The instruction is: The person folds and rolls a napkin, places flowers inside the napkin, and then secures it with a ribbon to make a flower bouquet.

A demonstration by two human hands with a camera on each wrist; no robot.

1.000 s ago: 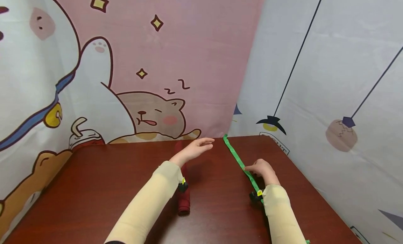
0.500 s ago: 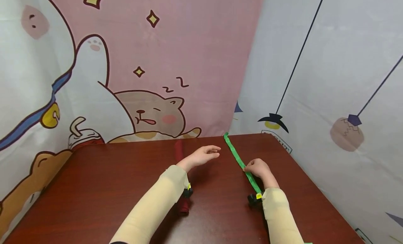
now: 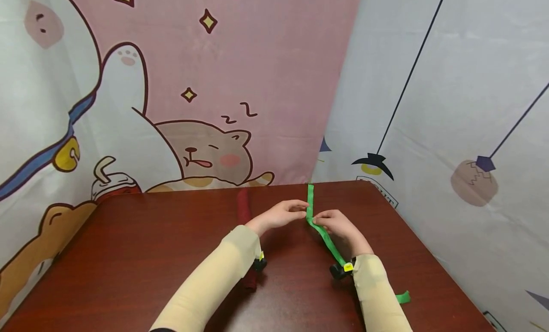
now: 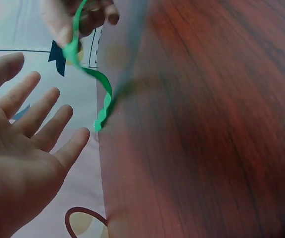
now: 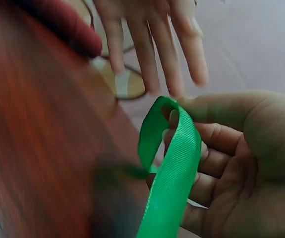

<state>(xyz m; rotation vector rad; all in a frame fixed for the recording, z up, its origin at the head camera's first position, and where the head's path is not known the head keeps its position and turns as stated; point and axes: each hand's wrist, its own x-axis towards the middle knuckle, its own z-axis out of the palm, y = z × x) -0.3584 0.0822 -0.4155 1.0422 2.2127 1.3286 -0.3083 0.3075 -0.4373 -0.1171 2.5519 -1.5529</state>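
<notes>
A green ribbon (image 3: 328, 241) runs from the table's far edge toward the right forearm. My right hand (image 3: 340, 227) pinches it between thumb and fingers; the right wrist view shows the ribbon (image 5: 172, 178) folded over at the pinch and hanging below it. My left hand (image 3: 280, 215) is just left of the pinch, its fingers extended and spread in the left wrist view, palm (image 4: 23, 173) bare. Its fingertips come close to the ribbon in the head view; whether they touch it I cannot tell. Below and behind the left wrist lies a dark red roll (image 3: 244, 206), partly hidden by the sleeve.
The dark reddish-brown wooden table (image 3: 141, 256) has a printed cartoon curtain (image 3: 274, 84) behind it and another printed sheet (image 3: 429, 108) on the right. Another piece of green ribbon (image 3: 403, 297) shows beside the right sleeve.
My right hand has lifted the ribbon and moved left toward my left hand, bending the ribbon at the pinch. My left hand has moved slightly right and lower.
</notes>
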